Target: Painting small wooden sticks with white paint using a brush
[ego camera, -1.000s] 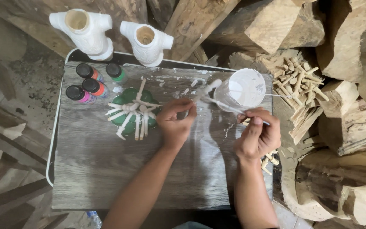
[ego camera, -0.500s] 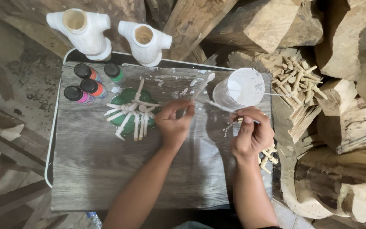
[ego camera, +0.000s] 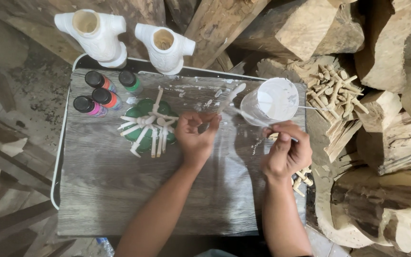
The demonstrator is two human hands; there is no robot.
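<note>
1. The left hand point(ego camera: 195, 138) is closed on one end of a small white peg point(ego camera: 229, 97), and the peg is held up over the table point(ego camera: 101, 190) with its far end pointing at the cup.
2. The right hand point(ego camera: 287, 151) is closed on a thin brush point(ego camera: 255, 120), and the brush tip is reached toward the peg, just in front of the cup.
3. A clear cup of white paint point(ego camera: 271, 101) is set at the back right of the table, close to both hands.
4. Painted white pegs point(ego camera: 147, 127) are laid out on a green lid point(ego camera: 144, 135), just to the left of the left hand.
5. Four small paint bottles point(ego camera: 102, 93) with black caps are stood near the back left corner.
6. Two white carved bodies point(ego camera: 129, 38) with hollow necks are stood behind the table.
7. A heap of bare wooden pegs point(ego camera: 336, 90) is piled on the logs to the right, past the cup.
8. For a good coat, the peg is best held by its very end, so wet paint is not touched by fingers.
9. The peg is best turned slowly, so every side is covered by the brush.
10. Only a little paint should be picked up, since drips are already seen on the table.
11. The wet peg is best laid on the lid apart from the others, so they are not stuck together.
</note>
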